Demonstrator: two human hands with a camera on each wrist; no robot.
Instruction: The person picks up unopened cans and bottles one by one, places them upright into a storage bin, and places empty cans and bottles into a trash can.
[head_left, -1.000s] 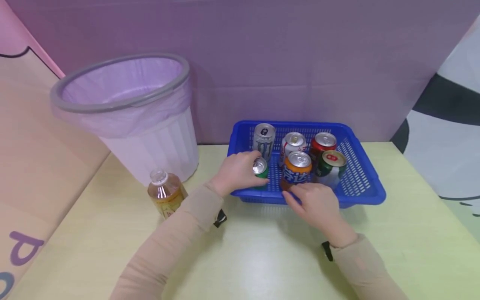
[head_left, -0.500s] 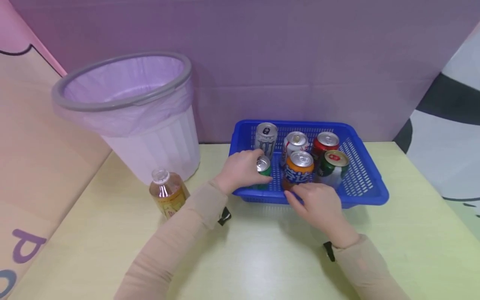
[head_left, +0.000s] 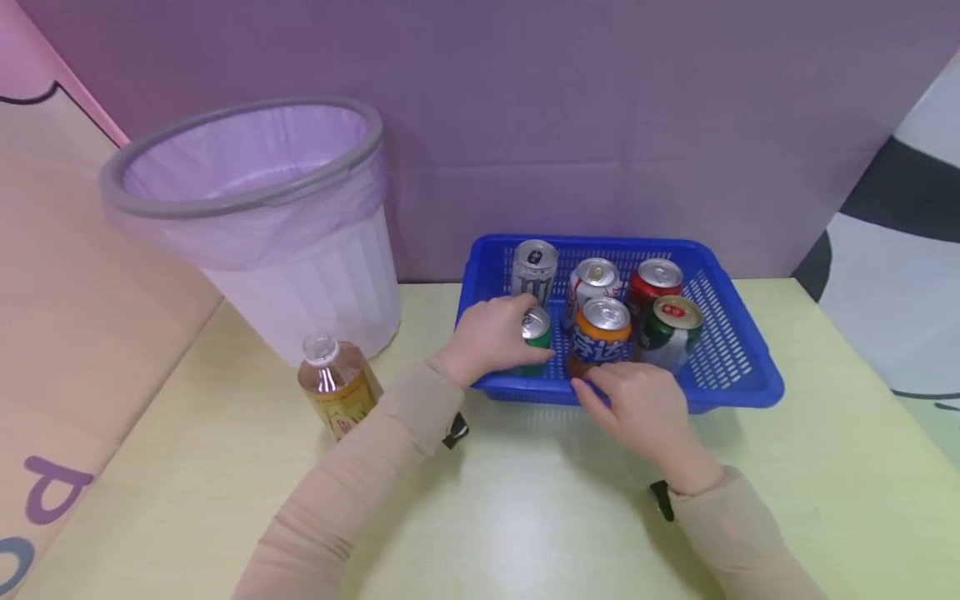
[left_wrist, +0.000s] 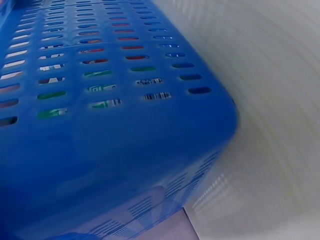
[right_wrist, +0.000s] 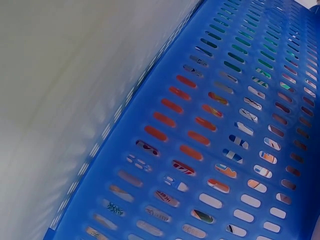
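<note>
My left hand (head_left: 491, 337) reaches over the near left part of the blue plastic basket (head_left: 742, 396), its thumb and fingers around a small green can (head_left: 537, 333). The can stands upright, partly hidden by the hand. My right hand (head_left: 637, 408) holds the basket's front rim, its fingers curled over the edge just in front of an orange soda can (head_left: 603, 333). Neither hand shows in the wrist views; there the perforated basket wall (left_wrist: 125, 135) fills much of the left one, and patches of cans show through the slots.
Inside the basket also stand a silver can (head_left: 535, 267), a white can (head_left: 595, 279), a red can (head_left: 656, 279) and a dark green can (head_left: 670, 333). A lined trash bin (head_left: 315, 267) is at the left, with a tea bottle (head_left: 339, 392) before it on the table (head_left: 517, 517).
My left hand and the green can have shifted slightly right within the basket, closer to the orange can. My right hand stays at the front rim. The head view has moved a little.
</note>
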